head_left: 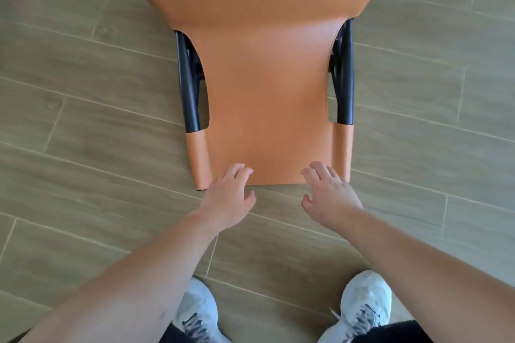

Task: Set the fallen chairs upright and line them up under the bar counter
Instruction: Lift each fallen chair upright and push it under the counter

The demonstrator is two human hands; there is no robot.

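An orange chair point(267, 69) with black tube legs point(189, 86) lies fallen on the wood-look floor, its backrest end pointing toward me. My left hand point(228, 195) reaches over the near left corner of the backrest with fingers spread and relaxed. My right hand point(328, 192) hovers at the near right corner, fingers also spread. Neither hand grips the chair; whether the fingertips touch its edge I cannot tell. The chair's far end runs out of view at the top.
Grey-brown plank floor point(83, 120) lies on both sides of the chair. My two feet in white sneakers point(198, 312) stand at the bottom edge, just behind my hands. No bar counter is in view.
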